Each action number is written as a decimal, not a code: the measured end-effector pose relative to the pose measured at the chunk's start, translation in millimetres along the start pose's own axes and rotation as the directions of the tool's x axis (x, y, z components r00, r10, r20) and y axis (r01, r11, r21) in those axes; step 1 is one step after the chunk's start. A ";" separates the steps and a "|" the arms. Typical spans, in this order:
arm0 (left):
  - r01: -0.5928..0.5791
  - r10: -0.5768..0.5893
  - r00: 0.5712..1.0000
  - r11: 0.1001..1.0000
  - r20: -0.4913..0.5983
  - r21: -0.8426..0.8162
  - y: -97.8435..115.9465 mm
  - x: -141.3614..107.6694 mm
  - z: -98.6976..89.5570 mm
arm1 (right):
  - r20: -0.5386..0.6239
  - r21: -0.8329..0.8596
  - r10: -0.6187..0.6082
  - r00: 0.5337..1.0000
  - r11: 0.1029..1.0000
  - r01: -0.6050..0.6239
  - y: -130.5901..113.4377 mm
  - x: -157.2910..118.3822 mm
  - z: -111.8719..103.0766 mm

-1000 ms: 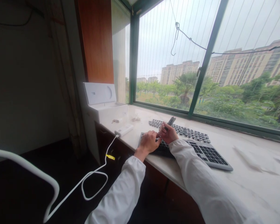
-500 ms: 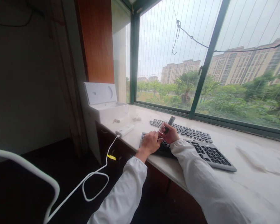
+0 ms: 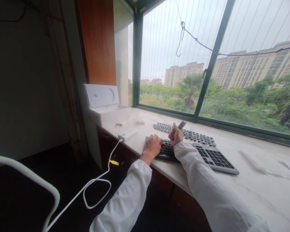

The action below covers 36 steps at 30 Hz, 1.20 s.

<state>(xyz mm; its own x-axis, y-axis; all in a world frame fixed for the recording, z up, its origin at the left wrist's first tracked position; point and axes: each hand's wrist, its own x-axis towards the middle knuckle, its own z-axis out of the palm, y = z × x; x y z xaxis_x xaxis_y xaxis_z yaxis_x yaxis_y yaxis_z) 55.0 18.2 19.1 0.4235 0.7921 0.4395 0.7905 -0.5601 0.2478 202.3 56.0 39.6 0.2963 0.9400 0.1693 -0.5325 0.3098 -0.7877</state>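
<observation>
Over on the left, a white cable (image 3: pixel 96 179) runs up to a white device (image 3: pixel 128 134) on the table (image 3: pixel 261 196), near an open white box (image 3: pixel 111 116). The left hand (image 3: pixel 153 145) bends its fingers onto the dark keyboard's (image 3: pixel 218 158) left end; whether it pinches anything, I can't tell. The right hand (image 3: pixel 175 135), closed around a dark tool (image 3: pixel 182 125), hovers above the keyboard, with rows of keycaps (image 3: pixel 200 138) lying behind.

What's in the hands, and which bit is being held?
The right hand grips a dark stick by its lower end; the top sticks out. The left hand touches the keyboard; whether it holds anything is unclear.
</observation>
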 end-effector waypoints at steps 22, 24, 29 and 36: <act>0.084 -0.077 0.996 0.986 0.051 -0.145 -2.6 7.8 1.3 | -0.085 -0.110 -0.038 0.996 0.994 0.029 21.0 -5.2 6.3; 0.078 -0.071 0.996 0.986 0.049 -0.146 -2.9 7.8 1.7 | -0.092 -0.105 -0.034 0.995 0.994 0.024 21.0 -5.1 6.4; 0.062 -0.057 0.997 0.989 0.046 -0.131 -3.2 7.8 2.2 | -0.123 -0.103 -0.023 0.992 0.995 0.011 20.6 -5.0 8.8; 0.075 -0.068 0.996 0.990 0.056 -0.120 -3.1 7.9 3.4 | -0.163 -0.177 -0.037 0.986 0.984 0.008 22.1 -0.7 8.3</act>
<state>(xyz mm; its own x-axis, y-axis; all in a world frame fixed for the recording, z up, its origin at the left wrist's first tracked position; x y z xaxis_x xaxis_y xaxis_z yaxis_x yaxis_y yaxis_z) 57.4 27.0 18.9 0.3927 0.8408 0.3726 0.7608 -0.5246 0.3820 183.7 63.4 27.0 0.4409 0.8920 0.0998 -0.3811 0.2868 -0.8789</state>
